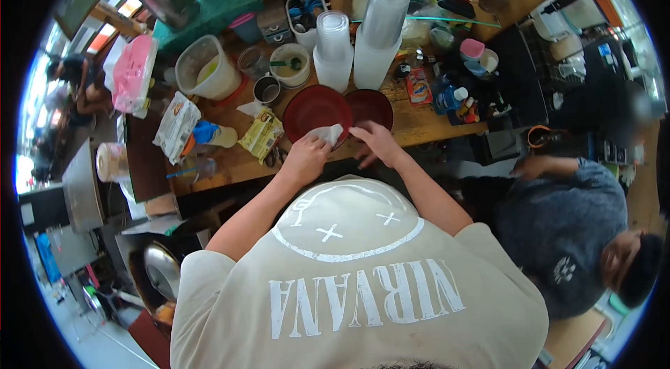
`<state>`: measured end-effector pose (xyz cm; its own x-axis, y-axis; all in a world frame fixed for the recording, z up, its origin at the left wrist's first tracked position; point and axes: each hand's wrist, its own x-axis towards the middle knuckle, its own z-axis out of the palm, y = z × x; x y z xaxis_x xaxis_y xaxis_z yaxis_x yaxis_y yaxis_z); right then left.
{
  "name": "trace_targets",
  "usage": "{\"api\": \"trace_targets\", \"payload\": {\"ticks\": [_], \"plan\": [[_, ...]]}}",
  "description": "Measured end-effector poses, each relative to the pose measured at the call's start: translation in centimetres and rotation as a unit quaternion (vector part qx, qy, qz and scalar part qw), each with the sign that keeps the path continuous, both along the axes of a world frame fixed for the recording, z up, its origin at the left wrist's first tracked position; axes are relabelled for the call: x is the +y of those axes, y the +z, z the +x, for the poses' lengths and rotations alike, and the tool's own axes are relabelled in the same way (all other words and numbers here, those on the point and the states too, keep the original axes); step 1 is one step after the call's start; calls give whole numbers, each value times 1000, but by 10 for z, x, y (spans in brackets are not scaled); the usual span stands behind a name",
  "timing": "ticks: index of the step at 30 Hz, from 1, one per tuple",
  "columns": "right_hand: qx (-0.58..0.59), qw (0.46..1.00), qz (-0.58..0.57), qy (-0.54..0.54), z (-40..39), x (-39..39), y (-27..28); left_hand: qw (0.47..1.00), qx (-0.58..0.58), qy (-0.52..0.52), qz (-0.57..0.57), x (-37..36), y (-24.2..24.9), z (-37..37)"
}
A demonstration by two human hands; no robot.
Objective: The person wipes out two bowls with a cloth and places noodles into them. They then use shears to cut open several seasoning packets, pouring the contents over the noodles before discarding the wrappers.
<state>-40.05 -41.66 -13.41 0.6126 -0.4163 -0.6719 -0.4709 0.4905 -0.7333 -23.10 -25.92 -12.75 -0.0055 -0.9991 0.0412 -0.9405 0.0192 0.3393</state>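
The person's left hand (305, 155) is pressing a white cloth (326, 134) against the near rim of a dark red bowl (315, 111), its fingers closing on the cloth. The right hand (377, 143) is resting just beside it, fingers curling loosely at the near edge of a 2nd red bowl (370, 107); whether it is gripping that rim cannot be told. The 2 bowls are sitting side by side, touching or overlapping, near the front edge of the wooden bench (419, 128).

Behind the bowls, 2 tall stacks of clear plastic cups (380, 27) are standing upright, with a shorter stack of lidded cups (333, 48) to their left. Further left, a small white bowl (289, 65) with a green spoon, a metal cup (266, 89) and a large white bucket (206, 69) are crowding the bench. A yellow packet (262, 134) is lying just left of the red bowl, and a white packet (176, 126) is lying further left. Small bottles and boxes (447, 98) are clustering to the right of the bowls.

Another person in a grey shirt (565, 229) is bending at the right, well apart from the bowls.
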Motion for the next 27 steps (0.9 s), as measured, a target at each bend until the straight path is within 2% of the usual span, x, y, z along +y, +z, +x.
{"api": "trace_targets", "payload": {"ticks": [2,4,6,7,8,9,10,12,14,15,16,17,18,20,21,22,24,25,26,27], "plan": [[-101,994,-32,0,27,-22,-10,999,-20,-23,-30,-14,14,-5],[-90,995,-29,39,48,-43,-8,999,-30,-1,-31,-21,24,-4],[-78,994,-26,75,65,-55,-2,994,95,-8,57,-25,41,-1],[-79,979,-122,143,67,-62,5,994,93,8,57,-27,48,-1],[-79,951,-216,206,70,-67,8,987,76,52,134,-30,54,-2],[-76,975,-115,173,74,-64,6,971,63,94,210,-32,57,-1],[-76,973,-115,185,77,-64,5,970,66,106,209,-31,55,6],[-74,973,-77,205,80,-59,9,973,-112,150,135,-29,43,25],[-74,968,-97,218,91,-53,5,968,-143,179,104,-41,15,33],[-76,965,-119,219,96,-50,3,993,-96,67,23,-48,15,36],[-74,966,-117,217,97,-45,-3,996,-46,-50,-59,-53,15,40],[-96,962,-134,218,98,-41,-12,994,-76,-77,35,-56,16,47],[-117,957,-152,217,100,-37,-8,993,-74,-81,34,-57,14,53],[-76,976,-117,167,100,-38,3,976,-149,156,8,-56,7,59],[-41,989,-83,120,103,-39,10,971,-107,214,-7,-55,9,60],[-39,990,-83,112,106,-41,6,973,-105,206,-8,-52,19,58],[-15,987,-122,106,110,-44,-5,968,-30,161,188,-44,43,51],[-12,987,-123,102,109,-38,3,969,58,68,230,-42,57,53],[-21,994,-62,85,109,-31,12,970,57,64,228,-37,75,60],[-33,997,-1,68,110,-26,19,965,191,65,167,-31,100,69]]}}
